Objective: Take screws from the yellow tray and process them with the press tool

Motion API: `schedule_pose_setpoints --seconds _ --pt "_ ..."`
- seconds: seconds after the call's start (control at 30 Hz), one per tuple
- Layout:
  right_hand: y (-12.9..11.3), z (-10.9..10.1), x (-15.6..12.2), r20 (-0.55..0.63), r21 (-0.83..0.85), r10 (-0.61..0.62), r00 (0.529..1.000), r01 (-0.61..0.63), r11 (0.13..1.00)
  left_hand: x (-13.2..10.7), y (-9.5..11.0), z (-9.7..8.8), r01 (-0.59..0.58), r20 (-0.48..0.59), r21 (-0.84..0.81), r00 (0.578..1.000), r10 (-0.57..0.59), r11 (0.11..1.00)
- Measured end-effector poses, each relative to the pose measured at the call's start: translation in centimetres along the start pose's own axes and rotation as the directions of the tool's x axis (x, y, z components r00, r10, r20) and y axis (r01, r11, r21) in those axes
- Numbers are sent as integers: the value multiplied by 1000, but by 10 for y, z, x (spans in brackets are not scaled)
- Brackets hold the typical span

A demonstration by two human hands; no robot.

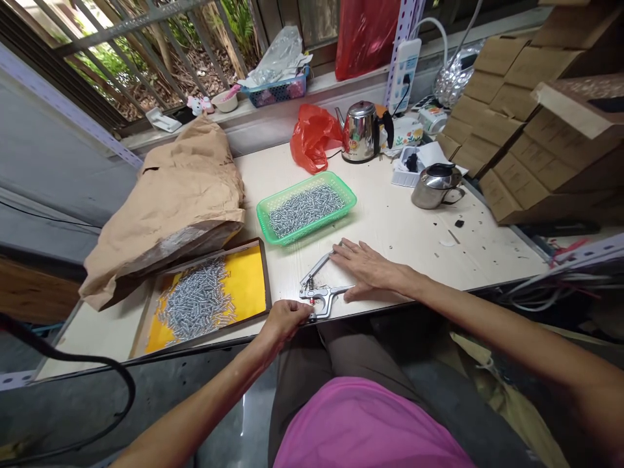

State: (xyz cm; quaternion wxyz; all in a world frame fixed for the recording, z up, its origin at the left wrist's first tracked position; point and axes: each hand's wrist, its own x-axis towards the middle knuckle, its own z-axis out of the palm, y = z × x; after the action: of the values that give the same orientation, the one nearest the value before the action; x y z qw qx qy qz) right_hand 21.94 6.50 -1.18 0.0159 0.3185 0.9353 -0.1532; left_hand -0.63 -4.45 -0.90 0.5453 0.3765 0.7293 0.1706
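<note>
A pair of silver snap-press pliers [322, 296] lies at the table's front edge, its handles spread apart. My right hand [363, 265] spans the handles, fingers on the upper one and thumb by the lower one. At the jaw end, my left hand [288, 318] is closed in a pinch; whatever is between the fingertips is too small to make out. A green plastic basket [351, 203] just beyond holds many small silvery spring-like metal pieces [307, 209]. To the left, a shallow tray [251, 276] with a yellow bottom carries a heap of similar metal pieces [197, 302].
A large brown paper sack [175, 188] rests behind the tray. At the back stand a red plastic bag [312, 138] and a steel kettle [359, 133]. A small steel pot [433, 187] is farther right, near stacked cardboard boxes [541, 143]. Small scraps dot the right side.
</note>
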Motion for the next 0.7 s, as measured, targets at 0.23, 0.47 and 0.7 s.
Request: schedule_pose_setpoints --seconds 0.23,0.47,0.7 --pt "8 -5 11 36 17 -46 998 45 999 1 -1 0 -11 -5 -12 1000 11 1000" --pt "-5 -14 7 -10 -84 12 1000 -13 996 1 -1 1 -17 -12 6 1000 18 1000" --pt "-16 -16 -1 3 -72 73 997 -72 995 -10 2 -3 -135 -94 393 978 185 910"
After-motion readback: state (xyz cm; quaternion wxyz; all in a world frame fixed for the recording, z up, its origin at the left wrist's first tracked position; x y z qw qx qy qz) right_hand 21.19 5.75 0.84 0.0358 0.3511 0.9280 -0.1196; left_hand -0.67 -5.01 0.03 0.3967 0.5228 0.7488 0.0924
